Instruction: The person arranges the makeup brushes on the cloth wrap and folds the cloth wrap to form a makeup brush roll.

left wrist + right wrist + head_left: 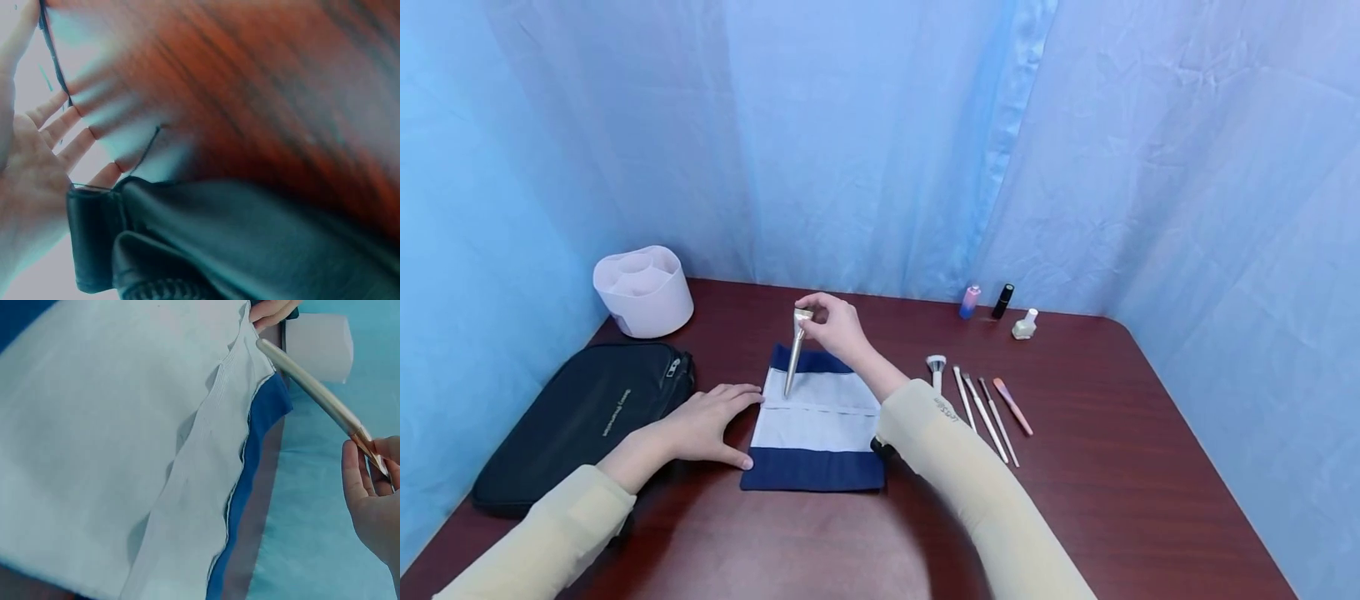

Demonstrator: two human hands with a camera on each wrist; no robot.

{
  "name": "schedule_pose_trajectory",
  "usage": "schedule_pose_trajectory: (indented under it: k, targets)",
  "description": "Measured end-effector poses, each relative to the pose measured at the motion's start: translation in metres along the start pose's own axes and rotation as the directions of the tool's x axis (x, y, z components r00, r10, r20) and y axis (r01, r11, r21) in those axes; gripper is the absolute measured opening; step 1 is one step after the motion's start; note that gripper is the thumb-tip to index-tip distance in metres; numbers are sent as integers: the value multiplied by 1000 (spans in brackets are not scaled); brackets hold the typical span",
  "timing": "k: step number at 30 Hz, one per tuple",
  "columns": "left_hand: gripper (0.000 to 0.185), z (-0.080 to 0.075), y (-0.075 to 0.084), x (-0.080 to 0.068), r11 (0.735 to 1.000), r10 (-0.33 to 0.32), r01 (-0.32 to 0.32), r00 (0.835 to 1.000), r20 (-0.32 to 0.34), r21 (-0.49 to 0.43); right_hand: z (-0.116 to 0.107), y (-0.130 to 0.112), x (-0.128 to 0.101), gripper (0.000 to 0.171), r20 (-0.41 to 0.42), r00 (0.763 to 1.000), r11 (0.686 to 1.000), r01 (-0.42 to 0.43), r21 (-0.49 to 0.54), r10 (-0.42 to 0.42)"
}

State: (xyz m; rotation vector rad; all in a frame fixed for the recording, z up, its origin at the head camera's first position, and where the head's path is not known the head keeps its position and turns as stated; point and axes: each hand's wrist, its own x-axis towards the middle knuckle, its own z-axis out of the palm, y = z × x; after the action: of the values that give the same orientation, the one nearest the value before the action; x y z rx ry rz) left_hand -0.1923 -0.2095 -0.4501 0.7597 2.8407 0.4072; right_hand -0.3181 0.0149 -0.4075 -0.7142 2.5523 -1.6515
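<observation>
Brush (795, 354) over pouch (815, 429); dark wood table (1112, 467), blue curtains (887, 142).

No legible text on bag (580, 417)

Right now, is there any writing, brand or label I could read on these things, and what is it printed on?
Black zippered fabric case: a line of white print, too small to read.
Cream sleeve of the right arm: small dark lettering near the cuff, too blurred to read.
Three small bottles at the back: no legible labels.
</observation>
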Motion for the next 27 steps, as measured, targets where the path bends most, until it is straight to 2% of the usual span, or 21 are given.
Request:
schedule_pose_trajectory:
  k: [9, 14, 20, 27]
  targets:
    - [101, 2, -1, 0, 1000, -10, 10, 1000, -3, -3, 8, 11, 8, 23, 88, 994, 998, -63, -5, 63]
    - [100, 3, -1, -1, 1000, -14, 14, 1000, 6, -5, 11, 19, 6, 25, 140, 984, 993, -103, -57, 111]
    - [101, 2, 0, -2, 1000, -23, 23, 1000, 9, -9, 14, 29, -2, 24, 208, 965, 987, -153, -53, 160]
    - [101, 2, 1, -1, 1000, -17, 17, 1000, 7, -14, 15, 33, -11, 28, 306, 941, 982, -101, -157, 145]
